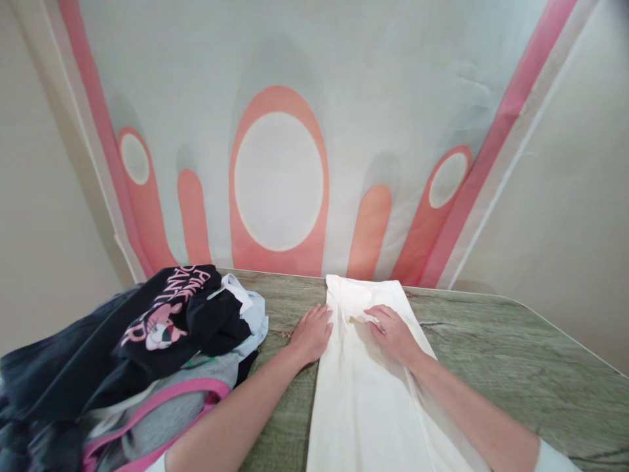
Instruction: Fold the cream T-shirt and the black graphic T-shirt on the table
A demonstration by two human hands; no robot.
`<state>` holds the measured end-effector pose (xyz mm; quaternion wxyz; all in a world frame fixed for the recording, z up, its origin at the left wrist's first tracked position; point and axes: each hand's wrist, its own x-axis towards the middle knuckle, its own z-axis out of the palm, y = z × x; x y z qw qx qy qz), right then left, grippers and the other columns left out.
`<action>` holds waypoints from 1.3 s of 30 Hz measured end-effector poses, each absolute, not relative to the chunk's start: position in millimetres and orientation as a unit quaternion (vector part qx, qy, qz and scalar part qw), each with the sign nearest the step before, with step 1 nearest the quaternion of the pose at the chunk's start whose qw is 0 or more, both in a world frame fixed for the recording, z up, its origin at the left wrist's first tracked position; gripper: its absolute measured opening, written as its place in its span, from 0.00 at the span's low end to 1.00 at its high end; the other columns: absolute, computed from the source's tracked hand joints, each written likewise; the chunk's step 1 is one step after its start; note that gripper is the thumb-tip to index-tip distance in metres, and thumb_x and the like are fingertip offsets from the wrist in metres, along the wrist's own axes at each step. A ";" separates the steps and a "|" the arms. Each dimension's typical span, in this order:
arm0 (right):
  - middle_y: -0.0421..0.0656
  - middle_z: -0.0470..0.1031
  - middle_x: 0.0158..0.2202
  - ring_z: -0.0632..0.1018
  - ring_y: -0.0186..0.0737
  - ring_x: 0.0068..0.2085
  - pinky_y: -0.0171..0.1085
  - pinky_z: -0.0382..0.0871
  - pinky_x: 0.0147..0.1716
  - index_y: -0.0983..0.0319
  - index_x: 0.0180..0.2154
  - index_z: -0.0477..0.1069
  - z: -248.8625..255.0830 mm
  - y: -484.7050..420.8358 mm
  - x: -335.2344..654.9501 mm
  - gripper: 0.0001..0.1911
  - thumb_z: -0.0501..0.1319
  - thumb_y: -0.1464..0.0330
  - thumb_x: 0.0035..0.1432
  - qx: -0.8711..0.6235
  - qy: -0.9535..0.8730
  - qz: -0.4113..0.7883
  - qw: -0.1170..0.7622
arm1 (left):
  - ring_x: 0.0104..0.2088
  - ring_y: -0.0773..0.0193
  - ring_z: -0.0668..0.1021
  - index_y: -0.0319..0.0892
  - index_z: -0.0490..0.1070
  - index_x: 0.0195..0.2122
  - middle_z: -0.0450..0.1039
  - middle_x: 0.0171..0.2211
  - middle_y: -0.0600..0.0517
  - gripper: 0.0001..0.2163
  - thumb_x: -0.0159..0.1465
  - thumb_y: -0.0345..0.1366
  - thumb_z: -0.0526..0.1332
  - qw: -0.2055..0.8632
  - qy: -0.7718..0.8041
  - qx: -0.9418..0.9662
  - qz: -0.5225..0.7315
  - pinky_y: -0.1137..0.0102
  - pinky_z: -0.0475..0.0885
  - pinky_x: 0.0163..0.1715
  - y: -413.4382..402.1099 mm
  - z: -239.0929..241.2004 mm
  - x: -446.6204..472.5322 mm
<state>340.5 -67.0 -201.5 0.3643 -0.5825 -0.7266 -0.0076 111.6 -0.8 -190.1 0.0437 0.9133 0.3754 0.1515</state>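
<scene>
A long white garment, by its look a pair of white pants (361,406) folded lengthwise, lies on the wood-grain table (521,354) with its narrow top end at the far edge. My left hand (312,333) rests flat along its left side, fingers stretched out and touching the cloth's edge. Near the top, my right hand (393,333) has its thumb and fingers closed on a raised bit of the white cloth, where a small tan patch shows. The lower end runs out of view at the bottom.
Left of the pants is a heap of clothes: a black shirt (98,341) with pink lettering and a cartoon print, a grey garment with pink trim (167,410), and a light blue piece (256,318). A backdrop with pink and orange shapes (280,262) stands behind the table.
</scene>
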 end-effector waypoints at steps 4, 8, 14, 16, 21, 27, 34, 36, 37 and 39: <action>0.45 0.70 0.42 0.72 0.37 0.37 0.37 0.66 0.37 0.62 0.48 0.63 -201.3 -43.2 361.1 0.19 0.54 0.64 0.54 -0.667 -0.631 0.081 0.387 | 0.58 0.60 0.57 0.41 0.58 0.55 0.55 0.59 0.48 0.19 0.66 0.40 0.43 0.044 0.374 0.914 0.151 0.63 0.47 0.57 -2.1 -189.4 111.0; 0.44 0.72 0.34 0.73 0.36 0.30 0.35 0.65 0.31 0.65 0.48 0.61 -200.7 -9.3 377.3 0.23 0.56 0.64 0.51 -0.730 -0.561 0.133 0.368 | 0.58 0.59 0.57 0.40 0.58 0.55 0.55 0.59 0.47 0.19 0.66 0.41 0.43 0.049 0.374 0.913 0.153 0.62 0.47 0.57 -2.9 -189.0 111.0; 0.40 0.73 0.26 0.72 0.35 0.25 0.33 0.63 0.25 0.63 0.47 0.63 -209.0 24.5 363.5 0.20 0.56 0.66 0.51 -0.718 -0.554 0.156 0.391 | 0.58 0.59 0.57 0.42 0.58 0.55 0.55 0.58 0.47 0.19 0.66 0.42 0.42 0.050 0.374 0.913 0.156 0.61 0.47 0.57 -3.4 -188.9 110.4; 0.40 0.73 0.27 0.72 0.35 0.26 0.33 0.64 0.25 0.62 0.46 0.65 -211.0 26.3 358.0 0.20 0.56 0.66 0.50 -0.702 -0.568 0.154 0.401 | 0.58 0.59 0.57 0.42 0.58 0.55 0.55 0.58 0.47 0.19 0.66 0.42 0.42 0.050 0.373 0.913 0.157 0.61 0.48 0.56 -3.8 -188.4 110.3; 0.41 0.75 0.31 0.73 0.35 0.30 0.34 0.66 0.31 0.63 0.38 0.71 -209.8 20.0 361.9 0.14 0.53 0.65 0.51 -0.673 -0.599 0.140 0.410 | 0.59 0.59 0.56 0.42 0.58 0.55 0.55 0.59 0.47 0.20 0.66 0.43 0.42 0.059 0.373 0.912 0.160 0.61 0.48 0.56 -4.5 -186.4 111.7; 0.44 0.76 0.37 0.74 0.37 0.35 0.35 0.66 0.37 0.64 0.40 0.71 -204.8 14.0 367.6 0.15 0.51 0.69 0.52 -0.679 -0.605 0.108 0.401 | 0.59 0.60 0.55 0.42 0.58 0.55 0.54 0.59 0.48 0.21 0.67 0.44 0.39 0.071 0.354 0.918 0.163 0.62 0.49 0.57 -3.7 -186.5 112.8; 0.46 0.76 0.39 0.75 0.38 0.37 0.35 0.65 0.39 0.63 0.41 0.73 -193.6 6.6 364.3 0.16 0.52 0.72 0.51 -0.703 -0.614 0.077 0.351 | 0.59 0.59 0.55 0.43 0.57 0.56 0.55 0.59 0.49 0.21 0.67 0.44 0.39 0.062 0.342 0.925 0.156 0.61 0.49 0.56 -1.9 -188.9 111.9; 0.45 0.77 0.37 0.76 0.38 0.37 0.34 0.64 0.39 0.63 0.37 0.75 -193.1 4.1 364.0 0.15 0.53 0.73 0.49 -0.708 -0.622 0.075 0.327 | 0.59 0.59 0.55 0.43 0.58 0.55 0.55 0.59 0.49 0.21 0.67 0.44 0.39 0.060 0.343 0.925 0.151 0.61 0.48 0.57 -2.2 -188.4 111.7; 0.45 0.77 0.36 0.76 0.39 0.37 0.33 0.64 0.38 0.62 0.35 0.75 -193.1 3.0 363.7 0.14 0.54 0.74 0.48 -0.709 -0.627 0.075 0.315 | 0.59 0.59 0.55 0.43 0.58 0.55 0.55 0.59 0.49 0.21 0.67 0.44 0.39 0.059 0.343 0.925 0.149 0.61 0.48 0.57 -2.5 -188.0 111.6; 0.44 0.78 0.34 0.76 0.39 0.37 0.32 0.64 0.37 0.62 0.32 0.76 -192.8 1.1 362.9 0.13 0.54 0.73 0.48 -0.708 -0.637 0.070 0.297 | 0.59 0.59 0.55 0.43 0.58 0.55 0.55 0.58 0.49 0.20 0.67 0.44 0.40 0.057 0.342 0.926 0.149 0.61 0.48 0.57 -3.2 -187.2 111.2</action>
